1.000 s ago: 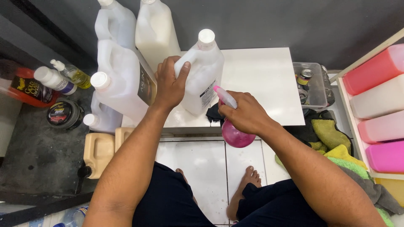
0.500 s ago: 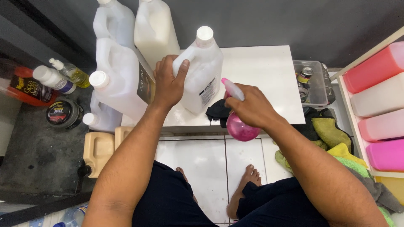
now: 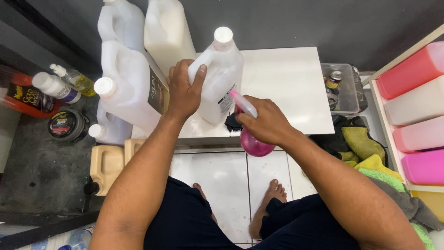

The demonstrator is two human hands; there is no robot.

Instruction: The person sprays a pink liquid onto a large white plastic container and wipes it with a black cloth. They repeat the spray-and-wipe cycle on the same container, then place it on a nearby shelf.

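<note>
My left hand (image 3: 184,90) grips the shoulder of a large white plastic jug (image 3: 220,74) with a white cap that stands on a white tiled ledge (image 3: 282,88). My right hand (image 3: 263,121) is wrapped around a small spray bottle (image 3: 254,142) with a round pink body and a pale pink nozzle, held just in front of the jug at the ledge's near edge. A black cloth (image 3: 231,122) lies between the jug and the bottle.
More white jugs (image 3: 127,83) stand at the left, with tan jugs (image 3: 105,164) below them. Bottles and a round tin (image 3: 67,125) sit on the dark floor at far left. A clear bin (image 3: 341,88), pink and white containers on a shelf (image 3: 416,111) and yellow-green cloths (image 3: 365,148) lie at right.
My right hand has carried the pink spray bottle slightly lower and to the right, toward the ledge's edge. My left hand keeps its hold on the jug.
</note>
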